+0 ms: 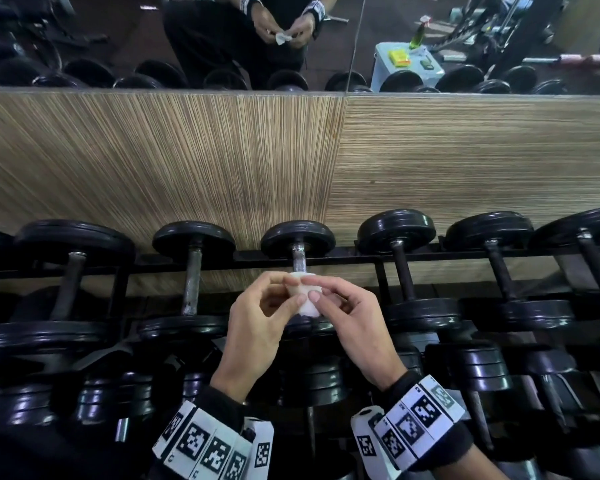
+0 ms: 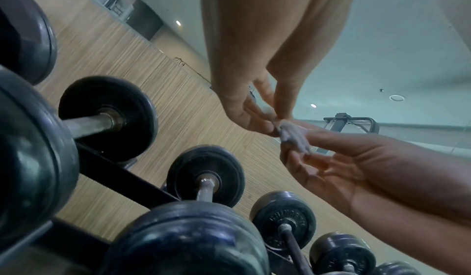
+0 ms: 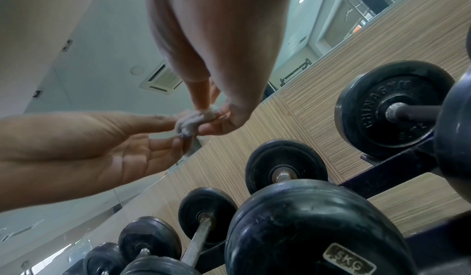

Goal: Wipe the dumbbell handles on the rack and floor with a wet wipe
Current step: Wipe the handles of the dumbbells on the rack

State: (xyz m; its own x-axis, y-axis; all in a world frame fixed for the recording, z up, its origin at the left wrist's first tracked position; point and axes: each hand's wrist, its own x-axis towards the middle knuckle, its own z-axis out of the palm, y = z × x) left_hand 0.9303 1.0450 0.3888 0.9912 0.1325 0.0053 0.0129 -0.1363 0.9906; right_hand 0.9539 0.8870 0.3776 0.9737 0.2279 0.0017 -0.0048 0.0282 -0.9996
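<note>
A crumpled white wet wipe [image 1: 307, 304] is pinched between both hands above the black rack [image 1: 361, 255]. My left hand [image 1: 293, 289] pinches its left side with thumb and fingertips, and my right hand [image 1: 317, 289] pinches its right side. The wipe [image 2: 293, 138] [image 3: 193, 122] touches no dumbbell. Right below the hands lies a dumbbell with a bare metal handle [image 1: 298, 259], its near half hidden by the hands. To its left is a dumbbell with a worn grey handle [image 1: 192, 282]. Several more black-plated dumbbells line the top tier.
A wood-look wall panel [image 1: 222, 161] stands right behind the rack, with a mirror [image 1: 118, 39] above it. More dumbbells [image 1: 478, 372] fill the lower tier near my wrists. The mirror reflects a pale stool [image 1: 407, 64] with small items.
</note>
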